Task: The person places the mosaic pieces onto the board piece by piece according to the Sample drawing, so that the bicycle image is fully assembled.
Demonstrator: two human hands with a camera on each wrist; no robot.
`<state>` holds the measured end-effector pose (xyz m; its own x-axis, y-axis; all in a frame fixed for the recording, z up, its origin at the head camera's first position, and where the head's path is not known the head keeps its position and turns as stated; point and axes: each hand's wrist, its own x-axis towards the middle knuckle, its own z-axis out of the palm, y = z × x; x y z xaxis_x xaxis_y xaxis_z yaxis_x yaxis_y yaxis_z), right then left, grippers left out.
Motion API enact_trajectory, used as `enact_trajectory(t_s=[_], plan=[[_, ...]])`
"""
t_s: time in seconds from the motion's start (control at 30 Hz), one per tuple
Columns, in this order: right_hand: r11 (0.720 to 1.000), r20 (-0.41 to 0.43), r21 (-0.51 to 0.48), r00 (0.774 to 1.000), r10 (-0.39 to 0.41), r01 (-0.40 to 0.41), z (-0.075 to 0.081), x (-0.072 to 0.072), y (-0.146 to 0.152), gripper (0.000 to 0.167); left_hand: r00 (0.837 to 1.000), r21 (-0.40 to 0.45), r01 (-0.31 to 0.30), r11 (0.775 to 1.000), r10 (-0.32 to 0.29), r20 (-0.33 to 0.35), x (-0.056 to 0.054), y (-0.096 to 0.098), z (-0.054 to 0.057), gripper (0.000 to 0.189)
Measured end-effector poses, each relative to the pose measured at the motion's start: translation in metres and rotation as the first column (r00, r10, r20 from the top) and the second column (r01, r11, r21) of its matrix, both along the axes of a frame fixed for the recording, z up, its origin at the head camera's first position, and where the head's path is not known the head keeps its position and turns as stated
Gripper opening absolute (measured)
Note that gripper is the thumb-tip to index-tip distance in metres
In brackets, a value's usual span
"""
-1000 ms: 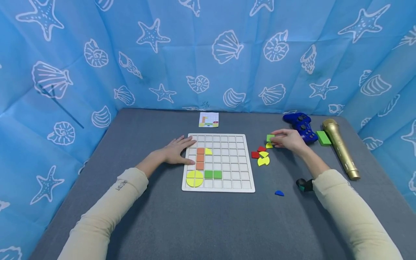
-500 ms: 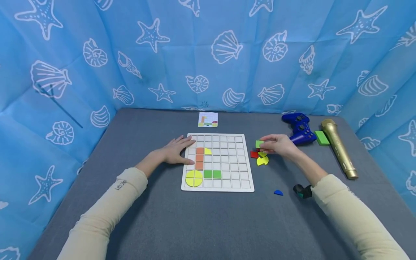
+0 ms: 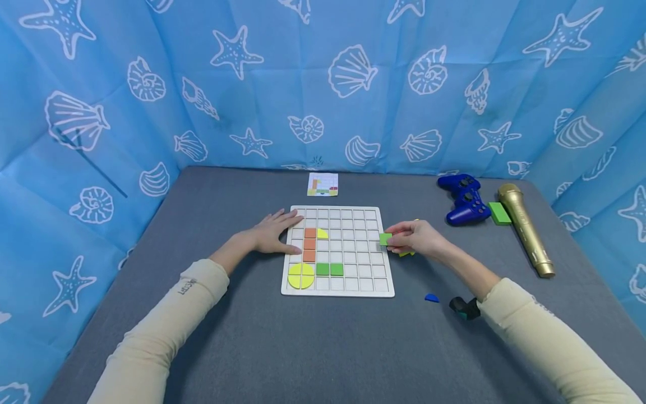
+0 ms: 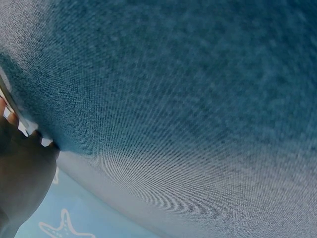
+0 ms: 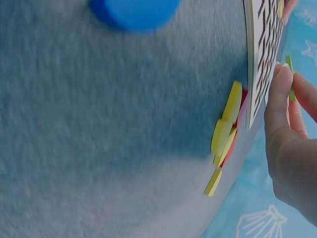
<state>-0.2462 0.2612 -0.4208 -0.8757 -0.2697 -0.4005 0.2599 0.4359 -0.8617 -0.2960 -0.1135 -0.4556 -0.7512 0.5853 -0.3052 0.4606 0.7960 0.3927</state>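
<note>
A white grid board (image 3: 353, 286) lies mid-table. Set in it are orange squares (image 3: 310, 244), a yellow quarter circle (image 3: 322, 233), two green squares (image 3: 330, 270) and yellow quarters forming a circle (image 3: 301, 276). My left hand (image 3: 272, 233) rests on the board's left edge with fingers spread. Between thumb and fingers, my right hand (image 3: 416, 238) pinches a green square tile (image 3: 385, 239) over the right edge of the board. Beneath that hand, loose yellow pieces (image 5: 225, 119) and red pieces (image 5: 242, 106) show in the right wrist view; from the head they are mostly hidden.
Behind the board lies a small printed pattern card (image 3: 323, 184). A blue game controller (image 3: 464, 201), a green block (image 3: 499, 214) and a gold microphone (image 3: 526, 230) lie at the right. Nearer are a blue piece (image 3: 432, 298) and a black object (image 3: 464, 308) beside the right sleeve.
My right hand has carried the green tile left and nearer, from beyond the loose pieces to the board's right edge. The left hand stays in place.
</note>
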Motion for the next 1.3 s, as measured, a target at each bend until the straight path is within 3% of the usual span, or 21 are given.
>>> enact_trajectory(t_s=[0.27,0.77,1.3], plan=[[0.997,0.066,-0.073,0.998,0.025,-0.020,-0.002,0.011,-0.015,0.037,1.000,0.000,-0.005,1.000,0.005,0.005,-0.001,0.000,0.000,0.096],[0.992,0.059,-0.069,0.992,0.110,-0.106,-0.009,0.027,-0.042,0.030,1.000,-0.024,-0.013,1.000,0.013,0.003,-0.003,0.001,-0.003,0.096],[0.997,0.078,-0.042,0.994,0.073,-0.070,-0.015,0.034,-0.067,0.029,1.000,-0.012,0.000,1.000,0.000,-0.005,-0.002,0.001,-0.002,0.095]])
